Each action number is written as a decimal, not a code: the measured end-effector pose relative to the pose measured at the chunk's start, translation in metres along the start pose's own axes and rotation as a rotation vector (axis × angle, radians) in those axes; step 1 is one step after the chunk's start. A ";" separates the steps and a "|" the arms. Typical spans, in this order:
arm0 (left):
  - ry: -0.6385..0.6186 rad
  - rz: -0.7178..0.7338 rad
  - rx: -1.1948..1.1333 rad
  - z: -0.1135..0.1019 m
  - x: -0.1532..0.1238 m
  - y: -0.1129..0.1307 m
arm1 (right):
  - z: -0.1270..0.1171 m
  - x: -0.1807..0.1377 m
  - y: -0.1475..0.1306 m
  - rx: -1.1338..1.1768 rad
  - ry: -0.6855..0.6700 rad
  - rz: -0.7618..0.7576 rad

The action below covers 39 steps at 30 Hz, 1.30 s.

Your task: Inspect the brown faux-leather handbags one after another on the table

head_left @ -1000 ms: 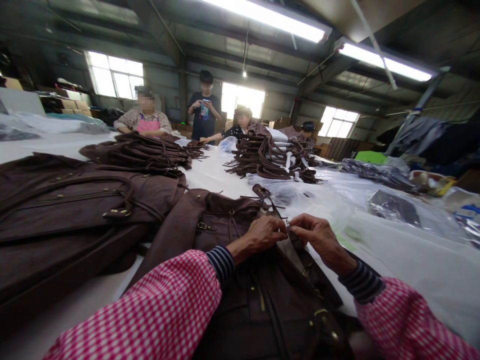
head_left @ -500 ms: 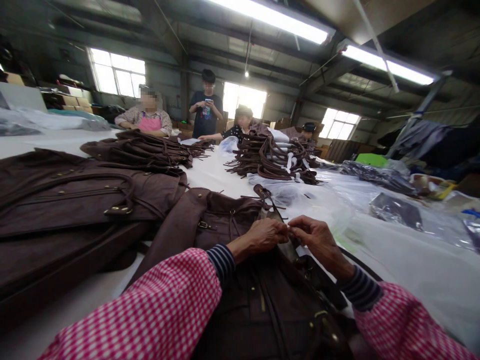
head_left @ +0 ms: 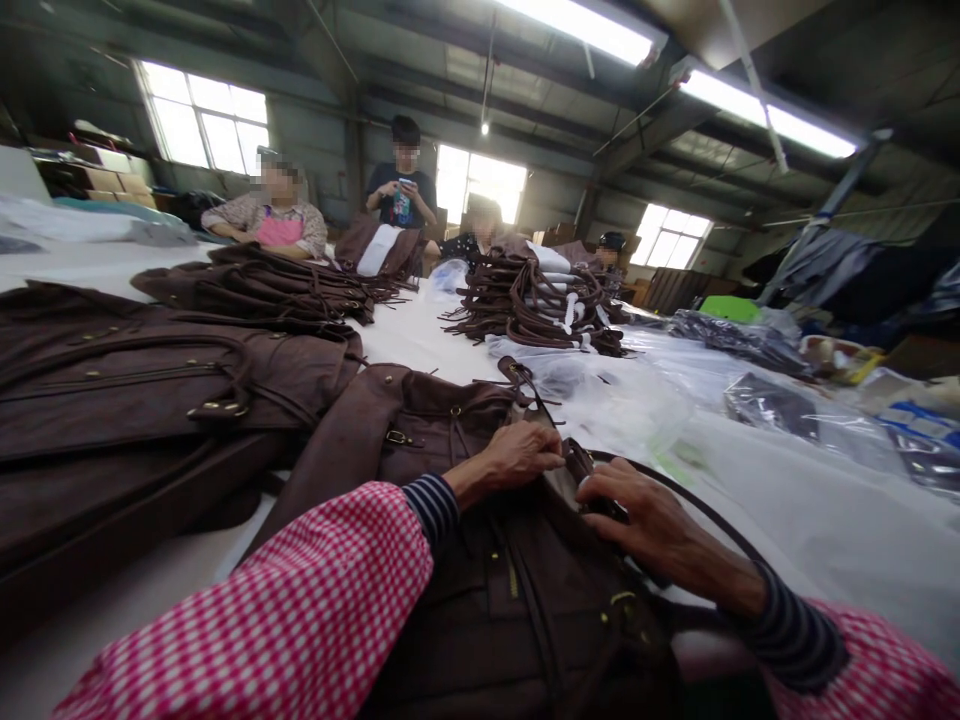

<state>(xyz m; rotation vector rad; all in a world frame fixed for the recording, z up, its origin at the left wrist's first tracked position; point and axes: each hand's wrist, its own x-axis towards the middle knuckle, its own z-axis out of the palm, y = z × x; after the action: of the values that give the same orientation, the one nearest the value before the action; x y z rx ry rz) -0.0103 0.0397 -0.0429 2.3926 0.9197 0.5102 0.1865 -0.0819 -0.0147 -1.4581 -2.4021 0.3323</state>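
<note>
A dark brown suede bag (head_left: pixel 442 470) with brass studs lies on the white table (head_left: pixel 825 520) right in front of me. My left hand (head_left: pixel 517 455) rests on its top, fingers curled and pinching the bag's edge near a strap. My right hand (head_left: pixel 645 515) has its fingers closed over a dark strap end on the bag's right side. A thin brown strap (head_left: pixel 705 505) loops out past my right wrist. Both arms wear pink checked sleeves over striped cuffs.
Flat piles of the same brown bags (head_left: pixel 150 390) fill the table's left. A stack of bags with straps (head_left: pixel 532 305) stands further back. Clear plastic bags (head_left: pixel 772 400) cover the right side. Three people (head_left: pixel 274 210) are at the far end.
My hands were pinched together above the strap; now they have come apart and dropped onto the bag, the right one nearer to me. The view has shifted slightly.
</note>
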 end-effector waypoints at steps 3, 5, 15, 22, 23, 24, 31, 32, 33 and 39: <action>0.007 0.006 -0.020 0.000 0.001 -0.003 | 0.010 0.010 0.006 -0.109 0.048 -0.005; 0.011 0.007 -0.049 0.000 0.002 -0.004 | 0.011 0.018 0.015 -0.079 0.112 0.054; 0.009 0.010 -0.242 -0.003 0.004 -0.007 | 0.002 0.068 0.047 0.496 0.395 0.353; -0.020 0.011 -0.332 0.000 0.006 -0.010 | 0.016 0.065 0.033 0.613 0.377 0.254; -0.023 0.013 -0.342 0.000 0.006 -0.010 | 0.017 0.064 0.032 0.634 0.381 0.248; -0.027 0.015 -0.352 0.000 0.006 -0.011 | 0.017 0.063 0.032 0.654 0.383 0.244; -0.055 0.037 -0.427 -0.005 0.004 -0.011 | 0.015 0.061 0.037 0.652 0.406 0.257; -0.052 0.035 -0.433 -0.005 0.004 -0.010 | 0.015 0.061 0.037 0.656 0.411 0.259; -0.047 0.029 -0.436 -0.006 0.004 -0.010 | 0.015 0.060 0.037 0.659 0.409 0.257; 0.003 -0.055 -0.383 -0.003 0.005 -0.006 | 0.022 0.060 0.029 0.611 0.372 0.193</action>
<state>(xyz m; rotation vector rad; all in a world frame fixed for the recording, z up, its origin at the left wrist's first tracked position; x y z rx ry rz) -0.0116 0.0480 -0.0428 2.0172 0.8038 0.6080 0.1755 -0.0162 -0.0367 -1.3135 -1.6675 0.6975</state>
